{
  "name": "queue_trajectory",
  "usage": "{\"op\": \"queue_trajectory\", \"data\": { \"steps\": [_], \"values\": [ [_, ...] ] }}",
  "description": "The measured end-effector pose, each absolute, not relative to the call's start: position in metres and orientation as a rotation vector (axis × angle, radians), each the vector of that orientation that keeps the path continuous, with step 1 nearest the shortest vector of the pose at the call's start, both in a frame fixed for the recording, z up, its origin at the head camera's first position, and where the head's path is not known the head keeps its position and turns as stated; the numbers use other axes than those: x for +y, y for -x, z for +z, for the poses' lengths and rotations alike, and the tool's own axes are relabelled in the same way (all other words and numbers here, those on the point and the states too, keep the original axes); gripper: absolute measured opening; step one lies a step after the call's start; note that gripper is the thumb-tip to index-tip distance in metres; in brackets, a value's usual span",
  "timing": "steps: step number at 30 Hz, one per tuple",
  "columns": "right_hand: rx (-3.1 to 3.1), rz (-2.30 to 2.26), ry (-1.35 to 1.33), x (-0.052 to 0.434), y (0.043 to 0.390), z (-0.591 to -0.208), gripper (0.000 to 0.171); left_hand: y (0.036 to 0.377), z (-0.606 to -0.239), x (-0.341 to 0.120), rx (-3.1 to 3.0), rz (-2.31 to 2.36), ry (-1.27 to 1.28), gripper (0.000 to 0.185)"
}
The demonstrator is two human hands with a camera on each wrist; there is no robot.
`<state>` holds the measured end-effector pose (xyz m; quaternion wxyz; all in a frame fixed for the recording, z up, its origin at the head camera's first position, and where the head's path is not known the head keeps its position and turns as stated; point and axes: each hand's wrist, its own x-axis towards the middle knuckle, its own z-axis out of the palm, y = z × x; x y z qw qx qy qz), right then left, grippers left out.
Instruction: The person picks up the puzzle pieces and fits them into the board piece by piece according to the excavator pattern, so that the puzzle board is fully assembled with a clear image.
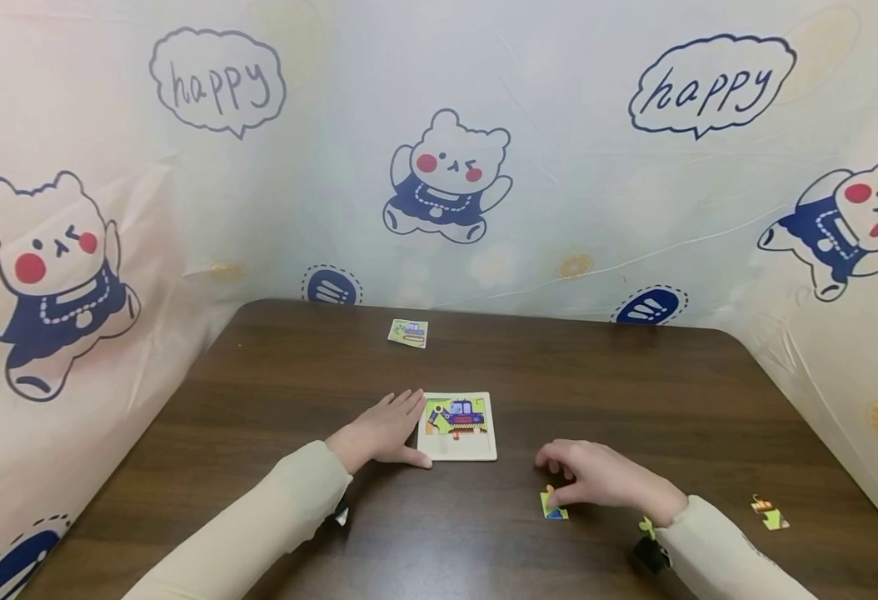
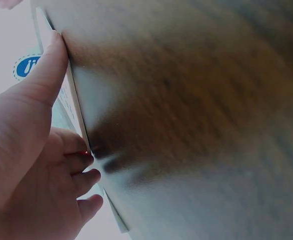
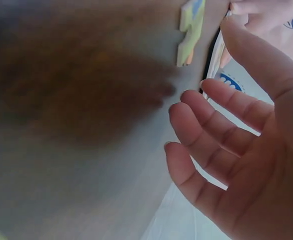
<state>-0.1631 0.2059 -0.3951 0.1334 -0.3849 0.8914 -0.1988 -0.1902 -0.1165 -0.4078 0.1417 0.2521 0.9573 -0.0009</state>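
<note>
A white-framed jigsaw board [image 1: 457, 450] lies mid-table, with joined pieces showing a blue excavator [image 1: 457, 415] in its upper part and bare board below. My left hand [image 1: 390, 429] rests along the board's left edge, thumb at the near corner and fingers fairly straight. In the left wrist view, that hand [image 2: 41, 130] touches the board's side. Over the table to the right, my right hand [image 1: 604, 475] hovers with loosely bent fingers above a green and blue puzzle piece [image 1: 555, 510]. The right wrist view shows this piece [image 3: 190, 35] apart from the fingertips.
Another puzzle piece, green and orange [image 1: 770, 513], lies farther right. A bit of green [image 1: 646, 527] shows beside the right wrist, partly hidden. At the table's back lies a small excavator picture card [image 1: 408, 333]. A printed cloth [image 1: 559, 208] hangs behind the brown table [image 1: 296, 350].
</note>
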Motion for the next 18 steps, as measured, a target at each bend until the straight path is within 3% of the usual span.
{"op": "queue_trajectory", "data": {
  "steps": [18],
  "values": [
    [2.699,-0.530,1.215,0.221,0.140,-0.406,0.030,0.189,-0.406,-0.116,2.764,0.022,-0.723,0.096]
  ]
}}
